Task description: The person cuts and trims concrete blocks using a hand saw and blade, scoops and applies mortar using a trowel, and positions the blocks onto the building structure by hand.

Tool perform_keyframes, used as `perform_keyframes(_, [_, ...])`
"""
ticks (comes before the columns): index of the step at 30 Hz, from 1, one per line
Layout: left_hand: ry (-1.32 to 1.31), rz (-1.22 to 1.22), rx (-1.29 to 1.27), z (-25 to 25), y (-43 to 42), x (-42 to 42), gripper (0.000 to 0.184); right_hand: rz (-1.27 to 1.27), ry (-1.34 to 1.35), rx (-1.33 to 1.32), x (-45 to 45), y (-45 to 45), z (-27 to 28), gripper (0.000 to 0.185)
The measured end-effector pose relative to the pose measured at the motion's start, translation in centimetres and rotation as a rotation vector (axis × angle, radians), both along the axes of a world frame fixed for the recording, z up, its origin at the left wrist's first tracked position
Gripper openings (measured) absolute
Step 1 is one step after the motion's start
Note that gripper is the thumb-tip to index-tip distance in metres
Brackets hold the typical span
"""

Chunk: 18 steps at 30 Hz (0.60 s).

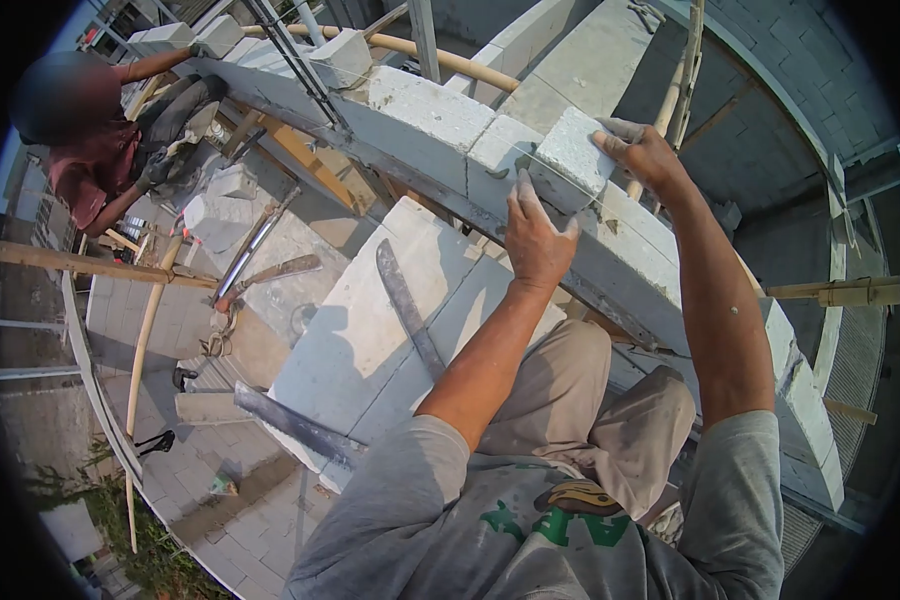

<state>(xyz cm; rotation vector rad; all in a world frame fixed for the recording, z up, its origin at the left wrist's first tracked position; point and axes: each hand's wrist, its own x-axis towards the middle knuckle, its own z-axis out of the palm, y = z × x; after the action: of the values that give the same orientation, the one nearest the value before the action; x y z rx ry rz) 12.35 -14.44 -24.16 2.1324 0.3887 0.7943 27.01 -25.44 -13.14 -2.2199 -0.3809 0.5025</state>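
A small white lightweight concrete block (572,148) sits on top of the low block wall (420,112). My right hand (648,158) grips its right end, with the thumb on the upper face and the fingers behind. Just below its near side is my left hand (540,240), fingers stretched up and thumb apart, at the wall's face. Whether those fingertips press on the block or only lie close to it, I cannot tell. A thin string runs along the wall top past the block and close to my left fingertips.
Large white blocks (340,300) beside my legs carry a long dark saw-like blade (408,305); another flat blade (295,425) lies at their edge. A co-worker (95,165) crouches at the far left, one gloved hand on the wall. Bamboo poles (150,350) and scaffolding surround the place.
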Motion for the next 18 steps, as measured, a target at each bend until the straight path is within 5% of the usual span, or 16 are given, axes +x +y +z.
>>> perform_keyframes(18, [-0.036, 0.013, 0.025, 0.07, 0.00, 0.00, 0.091, -0.043, 0.002, -0.019, -0.38, 0.17, 0.29, 0.054])
